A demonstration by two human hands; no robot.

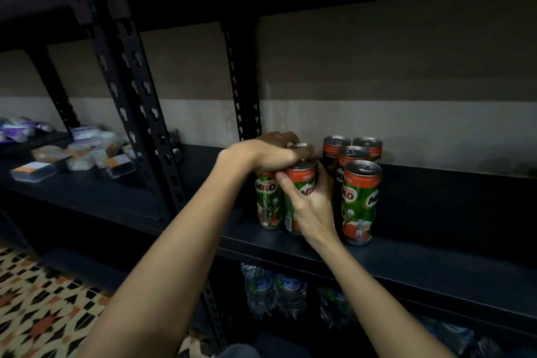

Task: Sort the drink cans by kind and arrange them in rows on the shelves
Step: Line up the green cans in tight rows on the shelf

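Note:
Green and red Milo cans stand upright on a dark shelf (436, 267). Several form a column at the right, with the front can (360, 203) nearest the shelf edge. Left of it stand two more cans: a left can (268, 200) and a middle can (299, 197). My right hand (313, 209) grips the middle can around its side. My left hand (270, 154) lies curled over the tops of the left cans, holding them; another can top (302, 148) shows just behind its fingers.
A black perforated upright (145, 113) stands left of the cans, another (244, 90) behind them. Packaged goods (72, 154) lie on the neighbouring shelf at left. Water bottles (276, 293) sit on the shelf below. Patterned floor tiles (43, 305) show at lower left.

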